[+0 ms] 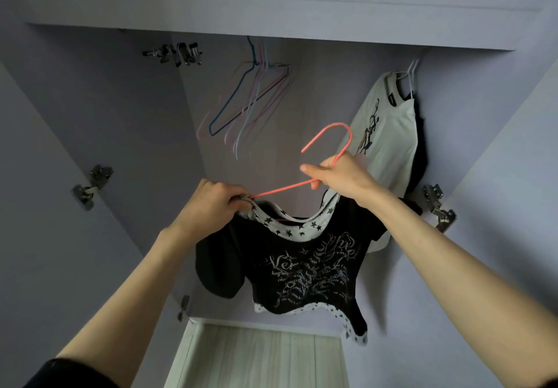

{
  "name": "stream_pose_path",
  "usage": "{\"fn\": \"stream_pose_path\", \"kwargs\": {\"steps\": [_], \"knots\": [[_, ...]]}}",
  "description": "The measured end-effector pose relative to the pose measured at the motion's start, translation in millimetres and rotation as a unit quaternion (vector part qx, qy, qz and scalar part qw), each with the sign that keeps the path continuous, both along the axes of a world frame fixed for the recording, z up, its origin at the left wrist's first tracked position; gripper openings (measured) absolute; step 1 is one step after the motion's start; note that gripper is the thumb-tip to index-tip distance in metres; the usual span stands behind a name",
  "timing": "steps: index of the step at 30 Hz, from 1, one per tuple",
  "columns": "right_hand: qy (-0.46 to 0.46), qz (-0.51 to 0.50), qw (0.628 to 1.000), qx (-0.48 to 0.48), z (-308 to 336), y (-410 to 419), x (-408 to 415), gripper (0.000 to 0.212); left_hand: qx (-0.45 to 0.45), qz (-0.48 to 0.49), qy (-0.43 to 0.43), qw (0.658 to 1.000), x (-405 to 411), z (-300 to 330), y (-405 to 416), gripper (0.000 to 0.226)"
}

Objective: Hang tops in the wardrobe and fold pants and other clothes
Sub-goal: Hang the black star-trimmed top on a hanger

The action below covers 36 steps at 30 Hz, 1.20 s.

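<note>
Gripping pink hanger (282,189), black top (305,272) both hands; open wardrobe (347,64) gap ahead

1. Black top (305,269): white ornate script print across the front; only "Ve…" at its left can be made out, the rest illegible.
2. White top (389,133): dark neck label, unreadable.

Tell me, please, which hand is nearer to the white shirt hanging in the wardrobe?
Right. The right hand holds the pink hanger just beside the white shirt; the left hand is farther away, at the black top's collar.
</note>
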State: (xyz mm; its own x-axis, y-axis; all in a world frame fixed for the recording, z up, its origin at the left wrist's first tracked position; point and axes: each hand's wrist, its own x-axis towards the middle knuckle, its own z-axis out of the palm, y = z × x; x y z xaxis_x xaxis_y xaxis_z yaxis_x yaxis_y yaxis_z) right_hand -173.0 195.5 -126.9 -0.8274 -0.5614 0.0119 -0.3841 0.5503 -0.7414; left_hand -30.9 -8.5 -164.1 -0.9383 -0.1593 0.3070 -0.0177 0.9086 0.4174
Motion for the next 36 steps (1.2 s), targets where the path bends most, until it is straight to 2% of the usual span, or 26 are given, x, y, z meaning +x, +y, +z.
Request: {"fn": "stream_pose_path", "kwargs": {"steps": [2, 5, 7, 10, 14, 17, 20, 22, 25, 28, 31, 36], "knots": [[-0.017, 0.02, 1.0, -0.018, 0.4, 3.5, 0.5, 0.038, 0.05, 0.023, 0.025, 0.998, 3.5, 1.6, -0.8, 0.008], [-0.067, 0.091, 0.993, -0.044, 1.1, 21.5, -4.9, 0.012, 0.051, 0.055, 0.067, 0.995, 7.8, 4.6, -6.7, 0.009], [-0.067, 0.111, 0.992, -0.009, -4.9, 36.2, -11.6, 0.018, 0.048, 0.074, 0.075, 0.993, 10.3, 6.4, -10.3, 0.009], [-0.003, 0.079, 0.996, 0.039, -17.7, 51.1, -20.4, 0.021, 0.056, 0.094, 0.074, 0.991, 13.2, 6.9, -15.6, 0.01], [0.019, 0.014, 0.998, 0.054, -25.7, 68.5, -32.2, 0.026, 0.063, 0.101, 0.059, 0.991, 17.1, 5.1, -18.2, 0.009], [0.082, 0.026, 0.992, 0.093, -21.4, 66.3, -34.6, 0.024, 0.079, 0.1, 0.05, 0.991, 17.3, 4.3, -17.1, 0.009], [0.106, 0.076, 0.991, 0.031, -12.6, 44.6, -23.0, 0.023, 0.093, 0.091, 0.037, 0.991, 14.4, 3.5, -14.2, 0.009], [0.093, 0.096, 0.991, -0.018, -8.9, 30.5, -15.0, 0.005, 0.112, 0.088, 0.026, 0.989, 12.3, 2.3, -12.4, 0.01], [0.097, 0.09, 0.989, -0.066, -9.1, 23.3, -12.1, 0.024, 0.132, 0.086, 0.005, 0.988, 9.8, 2.3, -9.4, 0.013], [0.096, 0.098, 0.989, -0.051, -11.2, 21.8, -11.8, 0.025, 0.096, 0.076, 0.005, 0.992, 6.6, 3.4, -1.7, 0.019], [0.094, 0.102, 0.99, -0.039, -13.6, 18.1, -10.9, 0.029, 0.053, 0.074, 0.035, 0.995, 0.6, 5.2, 4.4, 0.014], [0.096, 0.105, 0.989, -0.043, -17.1, 21.4, -10.3, 0.031, 0.173, 0.09, 0.005, 0.981, -7.8, 4.4, 4.8, 0.011]]}}
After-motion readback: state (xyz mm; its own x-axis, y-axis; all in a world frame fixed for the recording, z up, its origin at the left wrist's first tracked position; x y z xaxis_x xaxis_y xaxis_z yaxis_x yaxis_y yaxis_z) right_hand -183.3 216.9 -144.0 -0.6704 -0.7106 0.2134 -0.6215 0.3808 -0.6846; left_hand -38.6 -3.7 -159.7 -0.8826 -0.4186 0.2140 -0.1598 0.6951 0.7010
